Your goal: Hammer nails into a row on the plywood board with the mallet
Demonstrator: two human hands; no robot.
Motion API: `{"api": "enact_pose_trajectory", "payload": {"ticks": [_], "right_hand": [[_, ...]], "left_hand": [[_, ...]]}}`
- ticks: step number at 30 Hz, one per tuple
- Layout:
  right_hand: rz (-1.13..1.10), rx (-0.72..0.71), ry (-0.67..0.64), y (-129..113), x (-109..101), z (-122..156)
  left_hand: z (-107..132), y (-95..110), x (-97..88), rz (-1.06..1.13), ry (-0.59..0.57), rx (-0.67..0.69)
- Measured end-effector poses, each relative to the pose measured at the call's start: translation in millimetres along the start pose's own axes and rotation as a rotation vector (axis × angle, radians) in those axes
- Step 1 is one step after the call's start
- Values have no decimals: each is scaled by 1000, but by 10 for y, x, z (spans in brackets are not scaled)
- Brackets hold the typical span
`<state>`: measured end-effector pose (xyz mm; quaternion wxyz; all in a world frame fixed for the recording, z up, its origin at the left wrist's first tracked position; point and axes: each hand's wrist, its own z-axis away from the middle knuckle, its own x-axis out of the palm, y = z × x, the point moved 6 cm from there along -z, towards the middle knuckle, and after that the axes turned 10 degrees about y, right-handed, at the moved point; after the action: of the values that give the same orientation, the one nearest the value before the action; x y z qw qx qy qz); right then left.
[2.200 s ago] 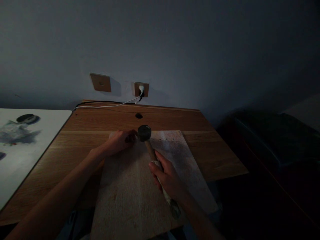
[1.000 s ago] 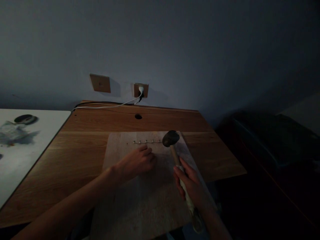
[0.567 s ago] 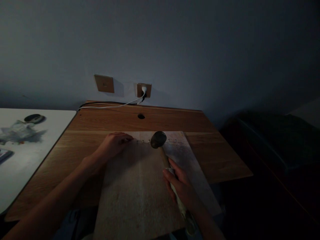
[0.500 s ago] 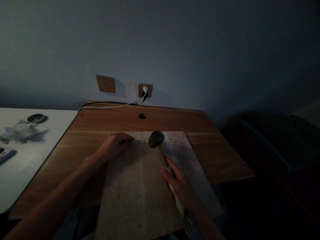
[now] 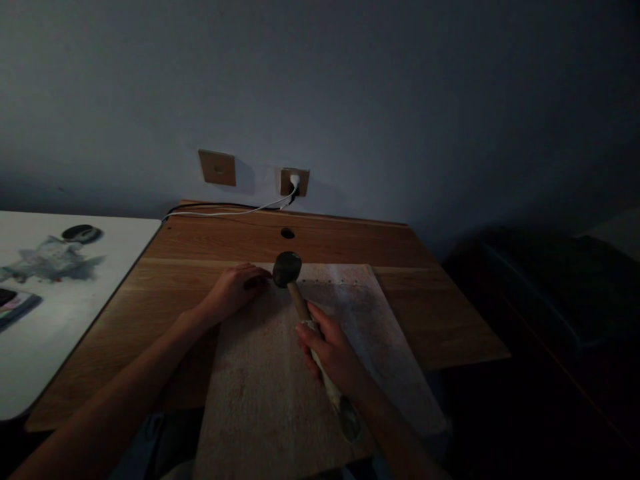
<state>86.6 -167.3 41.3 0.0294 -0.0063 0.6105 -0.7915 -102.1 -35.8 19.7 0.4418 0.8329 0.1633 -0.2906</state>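
Note:
My right hand (image 5: pixel 327 347) is wrapped round the wooden handle of a mallet (image 5: pixel 287 268) with a dark, round head. That head is over the far part of a pale wooden board (image 5: pixel 260 393), right beside my left fingertips. My left hand (image 5: pixel 235 288) rests at the board's far left corner, thumb and fingers pinched together; whatever they pinch is too small and dark to make out. Several small nails (image 5: pixel 342 282) form a row along the board's far edge, to the right of the mallet head.
Beneath the board is a brown wooden desk (image 5: pixel 410 300) with a cable hole (image 5: pixel 287 233). A white table (image 5: pixel 60 320) on the left bears a roll of tape (image 5: pixel 81 233) and a crumpled plastic bag (image 5: pixel 55 257). Cables (image 5: pixel 225 213) run to a wall socket (image 5: pixel 295 181).
The mallet has moved left with my right hand, from mid-row to beside my left fingertips. More of the nail row shows now. My left hand stays at about the same place on the board.

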Motion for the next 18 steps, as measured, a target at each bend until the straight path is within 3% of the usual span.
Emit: {"api": "enact_pose_trajectory", "payload": {"ticks": [6,18], "right_hand": [[47,-52,-1,-7,92,-16],[115,-62,-30,68,135,-51]], "left_hand": [[11,-45,-13,0,-45,-186],[-2,-60,-26,-54,-25,-197]]}}
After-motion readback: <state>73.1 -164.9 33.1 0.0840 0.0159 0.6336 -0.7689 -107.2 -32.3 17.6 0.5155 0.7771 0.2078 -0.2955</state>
